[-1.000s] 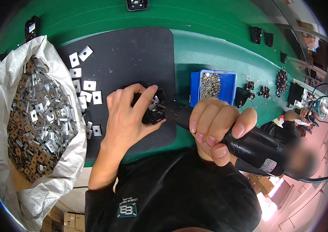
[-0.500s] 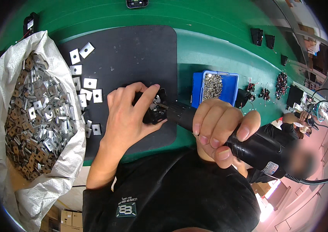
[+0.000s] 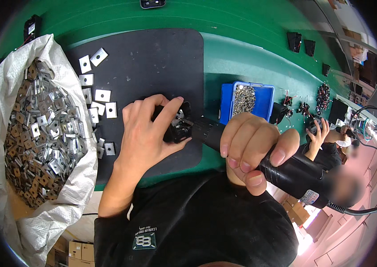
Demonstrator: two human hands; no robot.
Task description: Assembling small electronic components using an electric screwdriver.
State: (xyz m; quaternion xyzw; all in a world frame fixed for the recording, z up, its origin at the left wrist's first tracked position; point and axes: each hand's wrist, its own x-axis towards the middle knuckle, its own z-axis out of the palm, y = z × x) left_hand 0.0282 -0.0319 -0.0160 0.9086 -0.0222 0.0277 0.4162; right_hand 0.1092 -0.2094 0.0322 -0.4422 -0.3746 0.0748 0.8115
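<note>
My left hand [image 3: 141, 129] is closed around a small black plastic housing [image 3: 181, 132], with some metal showing inside it. The fingers and thumb clasp the housing from both sides above the black mat. My right hand [image 3: 255, 147] wraps around a black electric screwdriver [image 3: 293, 175], held slanting with its cable end at the lower right. The screwdriver's nose points left and meets the housing's right side. Its bit and any screw there cannot be made out.
On the black mat [image 3: 153, 58] lie several square metal plates [image 3: 103, 95] with holes. A white woven sack [image 3: 79, 178] full of such plates stands at left. A blue bin [image 3: 264, 100] holds small screws. At right, a co-worker's hand [image 3: 317, 140] is over the green bench.
My hands, the housing and the screwdriver keep almost the same place. At the right, a co-worker's hand has come up over the bench with a dark part in it.
</note>
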